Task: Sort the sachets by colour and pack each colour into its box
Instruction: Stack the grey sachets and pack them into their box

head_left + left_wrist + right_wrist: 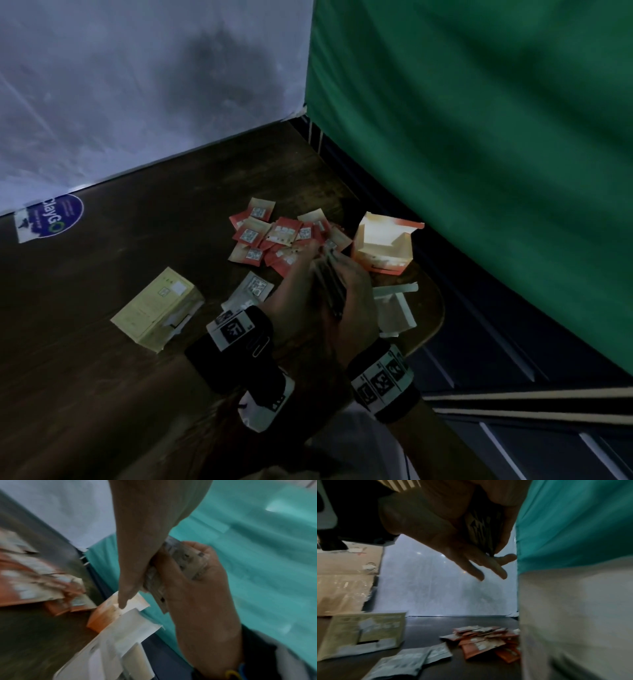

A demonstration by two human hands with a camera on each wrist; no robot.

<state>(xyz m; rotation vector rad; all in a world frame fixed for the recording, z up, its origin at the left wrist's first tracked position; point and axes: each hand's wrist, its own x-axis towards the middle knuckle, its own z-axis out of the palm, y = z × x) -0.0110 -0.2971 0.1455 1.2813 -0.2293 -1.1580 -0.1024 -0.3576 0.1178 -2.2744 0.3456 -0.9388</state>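
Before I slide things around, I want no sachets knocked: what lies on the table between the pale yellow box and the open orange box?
In the head view, the red sachet pile and pale grey sachets lie between them.

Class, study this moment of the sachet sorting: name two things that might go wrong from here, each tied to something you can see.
1. The right hand grips a thick stack of sachets on edge while the left hand fingers it; the stack may fan out and spill.
2. The white box lies near the table's rounded edge, close beside the right hand; a nudge might push it off.
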